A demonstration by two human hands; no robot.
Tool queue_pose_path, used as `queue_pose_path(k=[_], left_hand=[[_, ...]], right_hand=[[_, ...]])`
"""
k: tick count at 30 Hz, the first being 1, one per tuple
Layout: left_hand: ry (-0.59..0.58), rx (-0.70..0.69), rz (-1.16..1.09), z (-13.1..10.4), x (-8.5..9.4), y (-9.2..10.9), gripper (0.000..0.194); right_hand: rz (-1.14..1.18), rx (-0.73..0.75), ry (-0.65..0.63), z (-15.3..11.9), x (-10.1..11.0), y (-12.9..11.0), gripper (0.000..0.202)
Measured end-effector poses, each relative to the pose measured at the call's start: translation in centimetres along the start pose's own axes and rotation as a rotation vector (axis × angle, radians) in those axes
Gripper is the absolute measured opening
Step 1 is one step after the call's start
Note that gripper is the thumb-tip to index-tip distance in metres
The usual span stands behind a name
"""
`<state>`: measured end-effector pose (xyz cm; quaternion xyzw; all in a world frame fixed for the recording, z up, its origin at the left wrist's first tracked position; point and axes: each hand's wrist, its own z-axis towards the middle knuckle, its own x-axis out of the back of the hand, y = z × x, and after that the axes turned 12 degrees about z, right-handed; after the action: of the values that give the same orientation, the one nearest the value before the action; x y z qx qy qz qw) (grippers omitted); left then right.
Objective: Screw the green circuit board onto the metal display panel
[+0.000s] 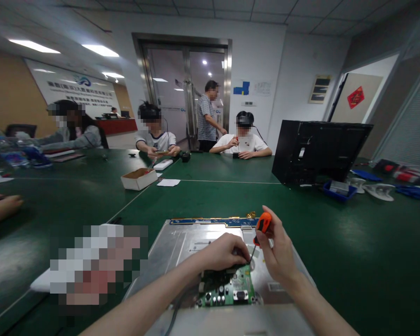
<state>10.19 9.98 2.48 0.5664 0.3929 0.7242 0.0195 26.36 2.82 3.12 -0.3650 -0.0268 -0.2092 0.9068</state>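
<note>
My right hand (pixel 278 254) is closed round the orange and black handle of a screwdriver (pixel 263 222). Its thin shaft slants down to the upper right corner of a green circuit board (pixel 227 290). Close beside the tip, my left hand (pixel 226 252) has its fingers curled together over the board's top edge. What those fingertips hold, if anything, is hidden. The board sits on a silver metal panel (pixel 171 247) lying on the table, with a narrow blue circuit strip (pixel 210 222) along its far edge. A dark cable (pixel 175 317) runs out at the board's lower left.
A black monitor casing (pixel 315 151) stands at the right, by a blue tray (pixel 339 190). Ahead on the green table (pixel 210 198) is a small open box (pixel 139 179). A blurred item (pixel 101 261) lies left of the panel. Several people sit or stand around.
</note>
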Motion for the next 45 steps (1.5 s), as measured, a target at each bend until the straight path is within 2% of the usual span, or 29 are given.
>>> queue_pose_path(k=[5, 33, 38, 45], left_hand=[[-0.001, 0.007, -0.015, 0.15, -0.04, -0.14, 0.011], [-0.019, -0.018, -0.033, 0.36, -0.11, -0.61, 0.009], [-0.021, -0.023, -0.051, 0.38, -0.26, -0.71, 0.007], [-0.015, -0.052, -0.06, 0.31, -0.29, -0.68, 0.012]], right_hand=[[-0.054, 0.055, -0.011, -0.12, -0.18, 0.15, 0.042], [-0.11, 0.042, -0.071, -0.28, -0.3, 0.59, 0.046], [-0.135, 0.097, -0.065, -0.16, -0.2, 0.77, 0.045], [-0.122, 0.102, -0.099, 0.03, 0.02, 0.59, 0.047]])
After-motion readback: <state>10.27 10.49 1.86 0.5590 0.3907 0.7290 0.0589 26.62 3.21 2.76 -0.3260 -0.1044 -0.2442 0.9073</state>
